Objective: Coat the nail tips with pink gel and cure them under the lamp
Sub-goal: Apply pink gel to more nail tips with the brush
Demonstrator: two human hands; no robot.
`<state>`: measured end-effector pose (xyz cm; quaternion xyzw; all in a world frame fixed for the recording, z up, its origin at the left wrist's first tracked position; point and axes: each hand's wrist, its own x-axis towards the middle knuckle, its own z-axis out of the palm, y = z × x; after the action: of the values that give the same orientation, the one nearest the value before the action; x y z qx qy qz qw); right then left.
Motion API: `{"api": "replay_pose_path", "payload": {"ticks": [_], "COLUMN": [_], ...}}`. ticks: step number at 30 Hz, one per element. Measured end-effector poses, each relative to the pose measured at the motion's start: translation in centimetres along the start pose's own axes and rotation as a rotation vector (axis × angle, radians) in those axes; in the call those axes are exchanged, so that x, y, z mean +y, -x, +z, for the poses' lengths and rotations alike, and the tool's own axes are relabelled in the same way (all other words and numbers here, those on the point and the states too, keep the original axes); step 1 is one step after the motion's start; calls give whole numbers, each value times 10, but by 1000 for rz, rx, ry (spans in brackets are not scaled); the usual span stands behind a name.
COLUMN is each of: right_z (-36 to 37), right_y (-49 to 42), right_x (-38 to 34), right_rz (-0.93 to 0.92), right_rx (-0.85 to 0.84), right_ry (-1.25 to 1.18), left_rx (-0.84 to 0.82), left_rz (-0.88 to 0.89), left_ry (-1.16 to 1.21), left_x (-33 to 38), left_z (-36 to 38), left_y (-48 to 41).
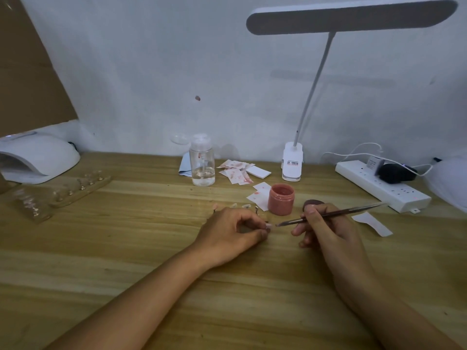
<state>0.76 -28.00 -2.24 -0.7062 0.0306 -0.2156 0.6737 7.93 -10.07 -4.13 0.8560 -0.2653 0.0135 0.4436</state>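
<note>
Wooden table [126,274], white wall [151,72]; left hand [227,233] pinching nail tip [268,225]; right hand [326,231] gripping brush [336,213]; pink gel jar [281,199] just beyond the fingertips.

Open pink gel jar [281,199] upright. Pale nail tip [268,225] pinched in left hand [227,231], just front-left of jar. Slanted brush [328,215] front-right of jar, bristles near tip. White curing lamp [38,160] far left.
</note>
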Motion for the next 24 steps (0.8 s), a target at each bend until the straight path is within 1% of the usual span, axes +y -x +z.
{"api": "replay_pose_path", "payload": {"ticks": [3, 6, 12, 14, 18, 24], "right_z": [2, 5, 0, 0, 3, 0], "right_y": [2, 3, -1, 0, 3, -1], "right_x": [-3, -3, -1, -2, -3, 0], "right_rz": [5, -1, 4, 1, -7, 7], "right_rx": [-50, -96, 0, -32, -124, -21], "right_ry": [-32, 15, 19, 9, 67, 68], "left_rx": [9, 4, 11, 10, 7, 14], "left_rz": [24, 44, 62, 67, 61, 64], "left_ry": [5, 5, -6, -5, -11, -6], "left_x": [0, 1, 1, 2, 2, 2], "left_z": [0, 0, -1, -1, -1, 0], "left_y": [-1, -1, 0, 0, -1, 0]}}
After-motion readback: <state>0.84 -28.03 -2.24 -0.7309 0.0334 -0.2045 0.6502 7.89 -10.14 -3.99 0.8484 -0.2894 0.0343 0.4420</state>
